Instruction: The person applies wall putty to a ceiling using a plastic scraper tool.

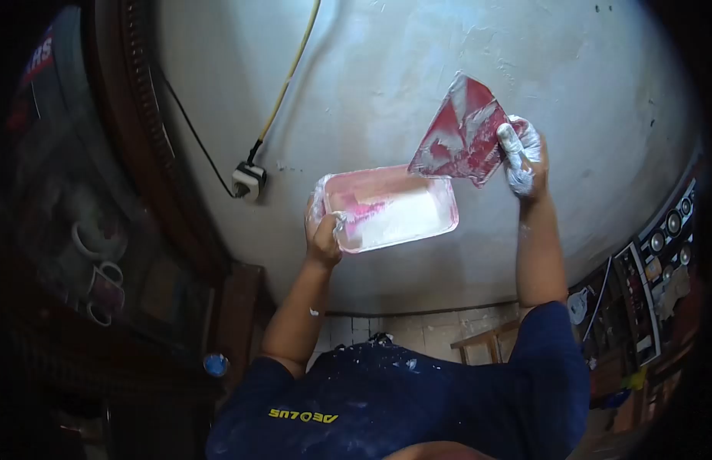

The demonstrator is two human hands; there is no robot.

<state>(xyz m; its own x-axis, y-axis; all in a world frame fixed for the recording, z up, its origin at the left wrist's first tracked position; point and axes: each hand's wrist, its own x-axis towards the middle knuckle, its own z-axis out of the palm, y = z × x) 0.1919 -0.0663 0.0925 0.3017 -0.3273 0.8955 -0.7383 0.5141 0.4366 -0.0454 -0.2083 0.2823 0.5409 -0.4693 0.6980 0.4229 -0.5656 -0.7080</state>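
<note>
My left hand [323, 230], smeared with white, grips the left end of a shallow pink plastic tray [453, 201]. Thick white filler [406, 215] covers much of the tray's bottom, and a pink patch shows through on its left side. In my right hand [527, 157], whose fingers are caked in white, is a red putty spreader [465, 134] streaked with the same filler. The spreader's lower edge overlaps the tray's upper right corner in this view. Behind both is a pale wall [356, 100] with smeared, patchy marks.
A yellow cable [293, 73] runs down the wall to a white socket [249, 181], with a black cord beside it. On the left stands a dark wooden cabinet [134, 253] holding cups. Speakers [666, 230] are at the right; a wooden stool [488, 345] stands on the tiled floor.
</note>
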